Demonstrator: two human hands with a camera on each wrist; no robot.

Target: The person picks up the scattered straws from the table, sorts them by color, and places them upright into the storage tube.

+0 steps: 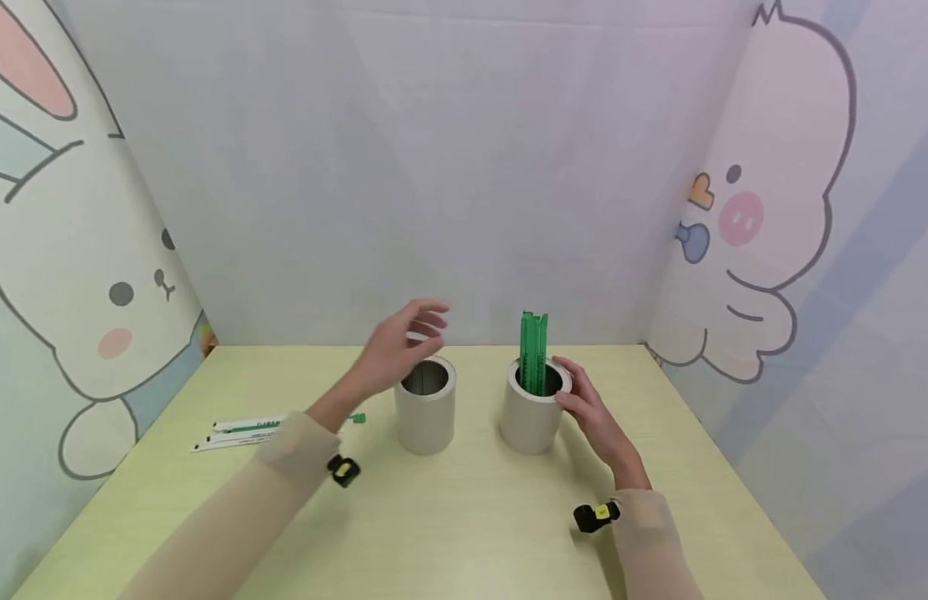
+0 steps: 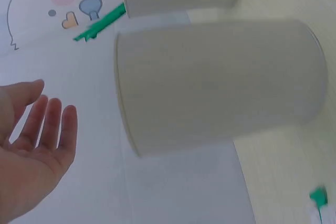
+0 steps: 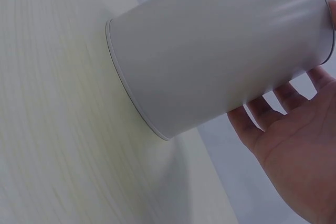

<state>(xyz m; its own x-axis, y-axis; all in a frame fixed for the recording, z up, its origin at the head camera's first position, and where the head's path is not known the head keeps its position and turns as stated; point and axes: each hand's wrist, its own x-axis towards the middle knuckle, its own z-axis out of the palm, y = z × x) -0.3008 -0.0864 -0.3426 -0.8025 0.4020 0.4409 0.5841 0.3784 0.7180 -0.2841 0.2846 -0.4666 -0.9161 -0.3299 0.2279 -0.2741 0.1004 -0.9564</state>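
Observation:
Two light grey cylindrical containers stand upright side by side. Above the left container (image 1: 426,417) hovers my left hand (image 1: 396,346), with nothing in its loosely bent fingers. Seen from the left wrist, that hand (image 2: 39,150) is apart from the container's open end. My right hand (image 1: 594,417) holds the right container (image 1: 529,421) near its rim, thumb on the near side and fingers beyond. The right wrist view has the fingers (image 3: 262,111) against the container wall (image 3: 220,51). Several slender green sticks (image 1: 534,350) stand in the right container; their exact kind is unclear.
Several thin white wrapped sticks (image 1: 238,435) lie on the left of the pale wooden table (image 1: 448,533), partly behind my left forearm. A green tip (image 1: 358,417) shows beside the sleeve. Cloth walls with cartoon animals (image 1: 741,217) enclose the table at the back and sides.

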